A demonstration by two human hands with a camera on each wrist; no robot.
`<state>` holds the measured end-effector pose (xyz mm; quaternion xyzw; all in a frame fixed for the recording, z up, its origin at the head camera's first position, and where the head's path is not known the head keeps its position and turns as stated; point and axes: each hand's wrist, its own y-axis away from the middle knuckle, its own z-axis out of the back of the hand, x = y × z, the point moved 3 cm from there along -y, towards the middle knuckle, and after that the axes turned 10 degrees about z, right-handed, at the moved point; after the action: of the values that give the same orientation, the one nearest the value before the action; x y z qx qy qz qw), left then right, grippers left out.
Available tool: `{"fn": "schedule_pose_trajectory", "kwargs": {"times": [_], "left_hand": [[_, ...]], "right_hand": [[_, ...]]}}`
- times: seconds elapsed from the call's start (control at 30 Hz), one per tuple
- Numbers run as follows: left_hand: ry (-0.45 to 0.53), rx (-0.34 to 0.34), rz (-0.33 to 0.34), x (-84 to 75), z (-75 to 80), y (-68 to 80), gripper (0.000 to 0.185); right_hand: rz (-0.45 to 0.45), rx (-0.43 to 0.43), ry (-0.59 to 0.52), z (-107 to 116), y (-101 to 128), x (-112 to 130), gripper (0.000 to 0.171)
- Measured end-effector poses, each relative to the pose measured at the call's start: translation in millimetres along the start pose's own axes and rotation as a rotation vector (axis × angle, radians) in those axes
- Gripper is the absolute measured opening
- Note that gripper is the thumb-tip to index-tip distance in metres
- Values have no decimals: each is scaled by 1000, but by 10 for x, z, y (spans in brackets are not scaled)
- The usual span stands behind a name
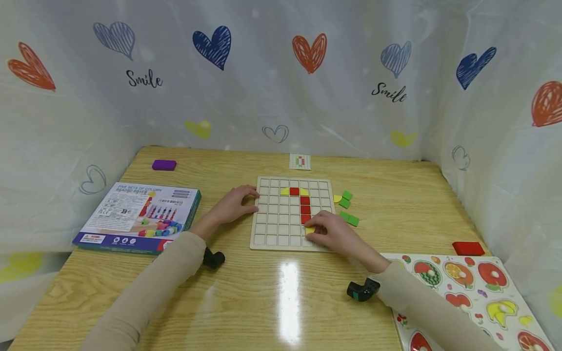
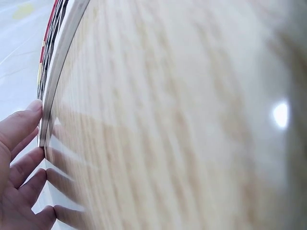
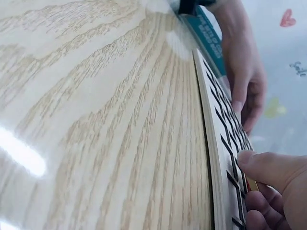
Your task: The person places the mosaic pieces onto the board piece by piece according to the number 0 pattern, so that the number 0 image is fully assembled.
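Note:
A wooden grid board (image 1: 272,229) lies flat on the table. My left hand (image 1: 234,202) rests at the board's left edge with its fingers spread; in the left wrist view its thumb (image 2: 24,120) touches the rim. Low on the grid, my right hand (image 1: 335,231) pinches a yellow rounded tile (image 1: 310,229) between thumb and fingers, just below a column of red square tiles (image 1: 305,209). Above that column, another red tile (image 1: 294,191) sits between two yellow rounded tiles (image 1: 285,191). In the right wrist view, the right fingers (image 3: 261,211) partly hide the held tile.
Green tiles (image 1: 349,218) and a yellow one lie right of the board. A small pattern card (image 1: 300,161) is behind it. A boxed bead set (image 1: 136,217) and a purple block (image 1: 164,165) stand left; a fruit puzzle board (image 1: 474,292) and a red block (image 1: 468,248) lie right.

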<state>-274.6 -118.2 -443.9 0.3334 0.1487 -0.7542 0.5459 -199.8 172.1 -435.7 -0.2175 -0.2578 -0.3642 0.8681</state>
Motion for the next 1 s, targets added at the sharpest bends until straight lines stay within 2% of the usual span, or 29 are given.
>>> {"fn": "schedule_pose_trajectory", "kwargs": {"times": [0.33, 0.6, 0.77, 1.0], "left_hand": [[-1, 0, 0, -1, 3, -9, 36], [-11, 2, -1, -1, 1, -13, 36], [-13, 3, 5, 0, 0, -16, 35], [-14, 2, 13, 5, 1, -13, 36]], "right_hand": [[4, -6, 47, -37, -59, 26, 19], [42, 45, 68, -38, -89, 45, 19], [89, 65, 56, -5, -95, 47, 18], [111, 87, 19, 20, -97, 30, 19]]}}
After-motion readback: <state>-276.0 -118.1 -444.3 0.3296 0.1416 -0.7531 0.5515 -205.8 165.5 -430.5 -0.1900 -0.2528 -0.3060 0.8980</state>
